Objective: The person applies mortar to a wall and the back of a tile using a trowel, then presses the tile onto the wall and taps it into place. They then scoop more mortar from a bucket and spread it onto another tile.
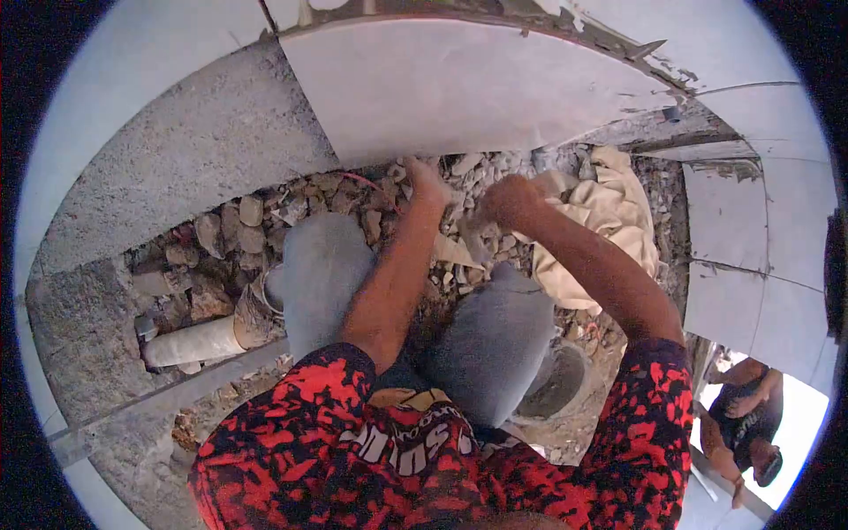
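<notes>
My left hand [426,181] reaches down to the rubble at the foot of a large white tile [424,88], its fingers bent and partly hidden against the stones. To its right, my right hand [512,203] is closed and blurred above the stones [252,237]; what it grips cannot be made out. A crumpled cream cloth [618,216] lies on the rubble just right of my right hand. My knees in grey trousers [495,340] are below both hands.
At the left, a white pipe [194,344] lies among the stones beside a concrete edge [79,344]. A round pipe opening [555,382] is by my right knee. White wall tiles [729,216] stand at the right. Another person [746,415] is at the lower right, beyond an opening.
</notes>
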`<state>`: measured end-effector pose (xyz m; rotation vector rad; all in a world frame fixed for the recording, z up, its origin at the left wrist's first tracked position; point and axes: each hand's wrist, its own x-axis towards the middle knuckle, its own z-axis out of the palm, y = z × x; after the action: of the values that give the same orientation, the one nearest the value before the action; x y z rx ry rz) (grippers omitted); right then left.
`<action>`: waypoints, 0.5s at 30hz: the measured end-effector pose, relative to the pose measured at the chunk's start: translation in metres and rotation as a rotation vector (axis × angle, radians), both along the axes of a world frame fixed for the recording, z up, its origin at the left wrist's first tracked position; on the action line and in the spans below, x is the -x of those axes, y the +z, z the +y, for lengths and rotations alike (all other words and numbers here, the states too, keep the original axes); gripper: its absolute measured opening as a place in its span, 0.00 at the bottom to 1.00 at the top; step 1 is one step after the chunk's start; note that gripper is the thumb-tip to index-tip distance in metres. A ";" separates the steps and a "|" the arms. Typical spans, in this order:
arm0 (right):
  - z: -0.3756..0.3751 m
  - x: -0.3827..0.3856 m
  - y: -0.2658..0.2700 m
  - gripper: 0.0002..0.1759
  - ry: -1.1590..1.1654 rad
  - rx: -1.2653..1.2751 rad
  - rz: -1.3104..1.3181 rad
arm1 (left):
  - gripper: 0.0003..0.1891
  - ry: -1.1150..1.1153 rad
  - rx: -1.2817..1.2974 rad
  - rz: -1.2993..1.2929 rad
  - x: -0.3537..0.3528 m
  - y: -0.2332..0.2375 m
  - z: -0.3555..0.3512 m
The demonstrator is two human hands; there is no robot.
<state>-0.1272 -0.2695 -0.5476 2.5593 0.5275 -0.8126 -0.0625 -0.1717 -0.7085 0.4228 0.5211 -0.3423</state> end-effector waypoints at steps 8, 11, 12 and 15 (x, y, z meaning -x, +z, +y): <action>-0.007 -0.001 0.019 0.08 0.165 -0.054 -0.188 | 0.38 -0.097 -0.056 0.245 0.008 0.017 0.008; -0.005 -0.009 0.029 0.07 0.261 -0.141 -0.011 | 0.38 -0.117 0.031 0.225 -0.004 0.018 0.001; -0.006 -0.011 0.028 0.07 0.275 -0.179 0.057 | 0.38 -0.086 0.000 0.226 0.002 0.029 0.001; -0.003 -0.021 0.012 0.07 -0.040 -0.032 -0.091 | 0.37 0.016 -0.106 0.218 0.012 0.050 0.008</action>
<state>-0.1066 -0.2726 -0.5355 2.6291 0.4662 -0.7022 -0.0749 -0.1641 -0.6584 0.4861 0.7570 -0.3488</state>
